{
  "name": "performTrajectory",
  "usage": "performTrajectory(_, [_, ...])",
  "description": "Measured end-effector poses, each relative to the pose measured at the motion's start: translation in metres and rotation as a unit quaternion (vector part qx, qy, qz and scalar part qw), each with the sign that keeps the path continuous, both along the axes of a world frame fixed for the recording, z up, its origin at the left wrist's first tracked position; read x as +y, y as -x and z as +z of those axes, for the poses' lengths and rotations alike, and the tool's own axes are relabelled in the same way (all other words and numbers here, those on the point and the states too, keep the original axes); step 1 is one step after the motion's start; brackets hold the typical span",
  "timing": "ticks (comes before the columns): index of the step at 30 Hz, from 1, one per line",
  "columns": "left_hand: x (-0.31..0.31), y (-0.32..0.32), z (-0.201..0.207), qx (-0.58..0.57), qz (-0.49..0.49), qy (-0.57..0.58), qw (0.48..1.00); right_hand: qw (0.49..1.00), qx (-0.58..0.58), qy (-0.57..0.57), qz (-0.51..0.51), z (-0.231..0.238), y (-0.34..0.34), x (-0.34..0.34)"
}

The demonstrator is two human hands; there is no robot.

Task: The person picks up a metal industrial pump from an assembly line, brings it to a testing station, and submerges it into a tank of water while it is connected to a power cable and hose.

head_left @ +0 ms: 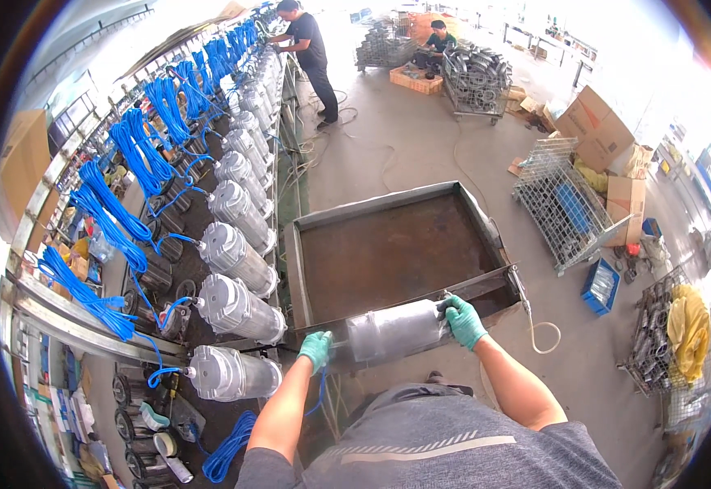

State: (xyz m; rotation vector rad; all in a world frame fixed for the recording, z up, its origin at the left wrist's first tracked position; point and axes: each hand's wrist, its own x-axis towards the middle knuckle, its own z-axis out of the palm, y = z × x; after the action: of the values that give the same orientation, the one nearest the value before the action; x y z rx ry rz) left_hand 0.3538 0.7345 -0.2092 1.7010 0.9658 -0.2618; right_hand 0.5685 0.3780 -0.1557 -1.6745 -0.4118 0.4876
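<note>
A silver cylindrical pump body (396, 332) is held level between my two gloved hands, over the near edge of a metal tank; it is slightly blurred. My left hand (316, 350), in a green glove, is closed around its left end. At the other end, my right hand (464, 322) grips the narrow part, its fingers wrapped round it. Beyond the pump body lies the shallow rectangular tank (297, 265) with a brown, wet-looking inside. Left of my left hand, the nearest of a row of similar pumps (235, 372) lies on its side, a blue cable joined to its end.
Coiled blue cables (112, 208) hang along a rail at left. A thin hose (544, 349) loops beside the tank. Right of it stand a wire cage (563, 204) and a blue crate (600, 287). Two people work farther back, one standing at the row (310, 53), one seated (439, 45).
</note>
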Motion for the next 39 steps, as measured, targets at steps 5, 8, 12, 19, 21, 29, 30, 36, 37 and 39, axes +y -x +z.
performTrajectory(5, [-0.008, 0.012, -0.003, -0.068, -0.071, -0.226, 0.969, 0.999, 0.040, 0.024, -0.006, 0.011, 0.000, 0.002])
performTrajectory(8, [-0.014, 0.033, 0.018, -0.245, -0.285, -0.445, 0.813, 0.998, 0.051, 0.020, -0.017, 0.011, 0.000, 0.001])
performTrajectory(12, [-0.009, 0.037, 0.027, -0.170, -0.376, -0.469, 0.781, 1.000, 0.006, -0.002, -0.008, 0.004, 0.000, -0.002])
performTrajectory(19, [0.001, 0.011, -0.009, -0.075, -0.036, -0.064, 0.995, 0.998, 0.067, 0.013, -0.001, 0.015, 0.009, 0.002])
performTrajectory(21, [0.004, 0.001, -0.018, -0.029, -0.007, 0.008, 1.000, 0.999, 0.038, 0.018, -0.003, 0.013, 0.006, -0.001])
performTrajectory(29, [-0.003, 0.034, -0.009, -0.288, -0.127, -0.197, 0.929, 0.997, 0.073, -0.014, -0.006, 0.019, -0.002, 0.006])
performTrajectory(30, [-0.006, 0.029, -0.009, -0.263, -0.115, -0.177, 0.942, 0.995, 0.098, -0.015, -0.010, 0.014, -0.002, 0.001])
performTrajectory(36, [-0.018, 0.013, 0.002, -0.073, 0.138, 0.160, 0.975, 0.998, 0.067, -0.006, -0.010, -0.001, 0.001, -0.003])
performTrajectory(37, [-0.021, 0.021, 0.005, -0.097, 0.143, 0.189, 0.967, 0.998, 0.063, 0.009, -0.004, -0.005, -0.002, -0.008])
performTrajectory(39, [-0.022, 0.034, 0.007, -0.141, 0.135, 0.208, 0.958, 0.997, 0.070, 0.023, 0.003, 0.000, 0.000, -0.006])
